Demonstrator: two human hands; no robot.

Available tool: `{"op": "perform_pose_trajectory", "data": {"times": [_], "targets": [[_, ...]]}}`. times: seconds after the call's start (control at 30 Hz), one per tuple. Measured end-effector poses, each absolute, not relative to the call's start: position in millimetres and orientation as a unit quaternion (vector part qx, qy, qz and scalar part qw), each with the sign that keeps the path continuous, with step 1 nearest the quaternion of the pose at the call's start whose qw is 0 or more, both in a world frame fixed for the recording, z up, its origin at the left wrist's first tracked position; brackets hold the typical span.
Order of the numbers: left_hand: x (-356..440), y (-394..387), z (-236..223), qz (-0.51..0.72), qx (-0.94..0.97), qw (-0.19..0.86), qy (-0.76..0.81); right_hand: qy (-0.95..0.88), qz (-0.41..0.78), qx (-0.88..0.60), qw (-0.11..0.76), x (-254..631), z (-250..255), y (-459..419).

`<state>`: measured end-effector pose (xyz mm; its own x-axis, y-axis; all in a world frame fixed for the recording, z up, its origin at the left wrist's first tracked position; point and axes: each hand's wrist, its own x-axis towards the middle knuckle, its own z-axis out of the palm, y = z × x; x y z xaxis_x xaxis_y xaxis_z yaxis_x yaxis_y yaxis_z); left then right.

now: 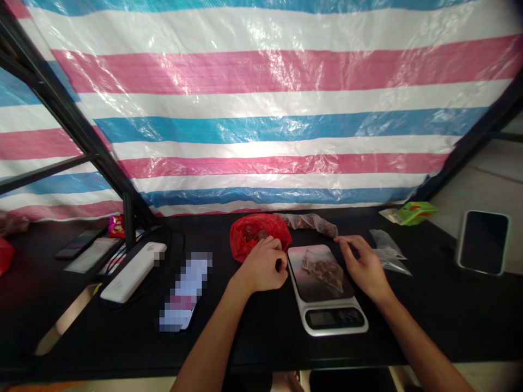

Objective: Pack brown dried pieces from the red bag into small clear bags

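Note:
My left hand (265, 267) is curled with its fingers bent inward, at the near right edge of an open red plastic bag (237, 247). Whatever may be in its fingers is hidden. Inside the bag lie small brownish pieces. A kitchen scale (304, 313) stands between my hands, and a clear zip bag (324, 272) of brown pieces rests on its plate. Beside the scale's right edge, my right hand (363, 267) is loosely open, its fingertips close to the end of a row of filled clear bags (312, 223) behind the scale.
Flat clear bags (390, 253) lie to the right, with a green packet (417, 212) behind them. A phone (484, 242) stands at far right. On the left are a blurred-out phone (186, 294), a white power strip (133, 272) and a dark phone (79, 244). Black frame bars (110, 174) rise there.

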<state>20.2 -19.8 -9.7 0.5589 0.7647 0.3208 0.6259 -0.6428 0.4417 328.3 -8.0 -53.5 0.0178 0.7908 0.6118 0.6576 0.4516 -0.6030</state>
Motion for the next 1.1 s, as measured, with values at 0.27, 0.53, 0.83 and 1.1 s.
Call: {"op": "perform_pose_trajectory", "data": {"times": [0.27,0.53,0.83,1.1], "targets": [[21,-23,-11,0.178,0.882,0.151,0.409,-0.699,0.067,-0.520,0.487,327,-53,-8],[22,-23,-12,0.162,0.883,0.162,0.410,-0.700,0.064,-0.519,0.486,326,-52,-9],[13,-20,-2,0.243,0.855,0.112,0.445,-0.696,0.071,-0.522,0.487,329,-55,-8],[-16,0,-9,0.301,0.766,-0.014,0.568,-0.703,0.100,-0.510,0.486,322,-51,-11]]}}
